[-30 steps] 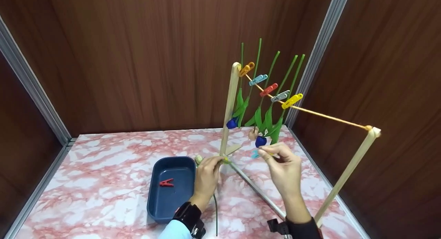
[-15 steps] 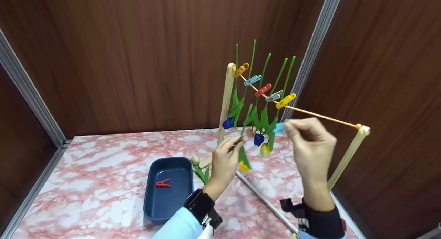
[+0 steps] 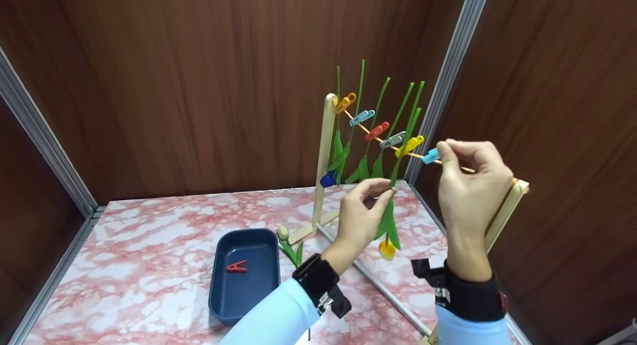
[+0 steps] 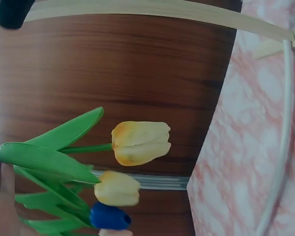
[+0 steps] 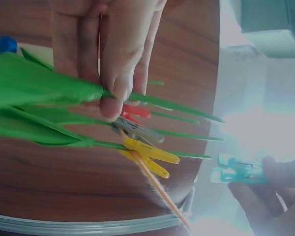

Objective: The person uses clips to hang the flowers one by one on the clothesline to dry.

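Note:
My left hand [image 3: 361, 213] pinches the green stem of a yellow tulip [image 3: 387, 250], which hangs bloom down in front of the cord [image 5: 155, 184]. In the left wrist view its pale yellow bloom [image 4: 141, 142] is nearest, with other tulips behind. Between thumb and fingertips, my right hand [image 3: 475, 185] pinches a light blue clothespin [image 3: 430, 156]. The clothespin overlaps the cord in the head view, just right of the yellow clothespin [image 3: 410, 146]. In the right wrist view the left thumb and fingers [image 5: 123, 88] grip the stem beside the clipped tulips.
Orange [image 3: 345, 103], light blue, red [image 3: 376, 131] and grey clothespins hold more upside-down tulips on the cord. Wooden posts [image 3: 324, 161] carry the cord. A blue tray [image 3: 244, 305] with a red clothespin [image 3: 237, 266] stands left. A white tulip [image 3: 283, 232] lies on the table.
My left hand has picked up the yellow tulip from the table and brought it up and right to the cord. My right hand has raised the light blue clothespin to the cord.

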Demonstrator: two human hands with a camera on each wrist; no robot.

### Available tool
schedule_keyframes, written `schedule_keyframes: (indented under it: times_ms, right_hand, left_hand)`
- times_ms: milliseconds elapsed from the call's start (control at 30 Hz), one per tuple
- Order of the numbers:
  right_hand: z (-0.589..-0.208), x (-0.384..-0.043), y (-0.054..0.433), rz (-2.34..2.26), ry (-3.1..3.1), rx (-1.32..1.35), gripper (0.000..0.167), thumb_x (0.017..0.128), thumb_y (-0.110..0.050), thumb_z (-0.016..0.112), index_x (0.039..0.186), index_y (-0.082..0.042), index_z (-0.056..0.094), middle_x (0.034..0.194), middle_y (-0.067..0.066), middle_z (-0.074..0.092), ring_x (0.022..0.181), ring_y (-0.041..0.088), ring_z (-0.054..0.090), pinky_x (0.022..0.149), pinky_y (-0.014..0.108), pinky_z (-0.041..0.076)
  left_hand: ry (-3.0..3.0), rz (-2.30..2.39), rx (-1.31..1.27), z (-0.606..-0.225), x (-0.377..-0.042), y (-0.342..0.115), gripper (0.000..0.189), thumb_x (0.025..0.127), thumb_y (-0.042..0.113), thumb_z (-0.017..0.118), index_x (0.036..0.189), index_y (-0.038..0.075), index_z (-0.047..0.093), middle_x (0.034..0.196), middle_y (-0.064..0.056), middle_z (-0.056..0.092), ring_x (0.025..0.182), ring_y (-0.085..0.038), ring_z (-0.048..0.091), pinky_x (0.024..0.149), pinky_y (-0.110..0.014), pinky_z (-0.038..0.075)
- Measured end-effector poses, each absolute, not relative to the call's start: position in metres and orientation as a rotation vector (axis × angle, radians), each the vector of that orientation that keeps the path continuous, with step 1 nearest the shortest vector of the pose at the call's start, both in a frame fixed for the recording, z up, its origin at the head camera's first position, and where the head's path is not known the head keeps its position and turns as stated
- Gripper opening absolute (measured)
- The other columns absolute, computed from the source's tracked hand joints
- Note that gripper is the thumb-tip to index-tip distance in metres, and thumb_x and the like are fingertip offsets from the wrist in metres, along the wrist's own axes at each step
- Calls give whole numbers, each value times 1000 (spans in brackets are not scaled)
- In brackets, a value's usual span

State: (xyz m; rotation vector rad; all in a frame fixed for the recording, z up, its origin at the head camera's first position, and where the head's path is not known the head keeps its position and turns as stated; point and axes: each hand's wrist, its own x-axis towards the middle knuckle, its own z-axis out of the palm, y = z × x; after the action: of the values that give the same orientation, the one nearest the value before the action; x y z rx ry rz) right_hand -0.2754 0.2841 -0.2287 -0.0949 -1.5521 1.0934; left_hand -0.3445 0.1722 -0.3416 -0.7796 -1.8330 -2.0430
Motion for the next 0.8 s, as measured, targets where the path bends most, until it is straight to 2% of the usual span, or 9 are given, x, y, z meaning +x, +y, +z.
schedule_keyframes:
  times_ms: [100, 200, 300, 433, 567, 633, 800]
  right_hand:
    - [-221, -277, 287, 1032, -1601, -156, 10, 91, -10, 88, 98, -3, 85, 91, -5, 80, 75, -5, 69, 73, 14, 55]
    - [-213, -278, 290, 1001, -1661, -221, 11, 94, -13, 86, 99, -4, 85, 91, -9, 80, 74, -7, 68, 69, 15, 52]
    - [-208, -280, 292, 976, -1734, -299, 12, 96, -17, 85, 100, -6, 85, 89, -11, 80, 71, -11, 67, 66, 15, 49]
    - [-204, -282, 297, 920, -1827, -387, 16, 97, -22, 83, 104, -8, 86, 96, 5, 85, 68, -17, 62, 74, 13, 45]
    - [-201, -285, 300, 865, -1919, -421, 19, 99, -23, 81, 108, -6, 86, 105, 15, 85, 67, -20, 56, 75, 12, 43]
    - [-200, -287, 302, 843, -1965, -434, 20, 100, -23, 80, 109, -6, 86, 106, 15, 85, 67, -20, 53, 71, 12, 43]
    - [-197, -292, 306, 812, -2056, -465, 20, 101, -22, 78, 111, -6, 85, 108, 16, 85, 72, -10, 54, 70, 13, 42]
  left_hand:
    - [-1861, -2036, -795, -336, -346, 181, 19, 102, 9, 75, 120, 3, 78, 114, -13, 84, 96, -9, 76, 85, -17, 61]
    - [-1889, -2039, -800, -330, -349, 189, 19, 103, 10, 74, 121, 4, 79, 114, -12, 84, 95, -5, 74, 85, -15, 60]
    - [-1915, -2051, -789, -325, -352, 197, 19, 103, 11, 75, 121, 5, 79, 114, -9, 85, 97, -5, 76, 86, -14, 60]
    - [-1982, -1998, -750, -320, -355, 206, 20, 102, 16, 77, 120, 9, 81, 113, -4, 85, 100, -7, 78, 91, -14, 57]
    - [-2042, -1943, -726, -316, -356, 212, 20, 101, 21, 78, 119, 12, 82, 113, 0, 86, 102, -7, 79, 94, -18, 56]
    - [-2064, -1934, -722, -315, -357, 214, 20, 101, 22, 78, 119, 14, 82, 113, 1, 86, 103, -5, 79, 99, -18, 51]
    - [-2033, -2007, -763, -315, -359, 218, 20, 101, 15, 77, 120, 10, 81, 113, -3, 86, 102, -8, 81, 96, -12, 55]
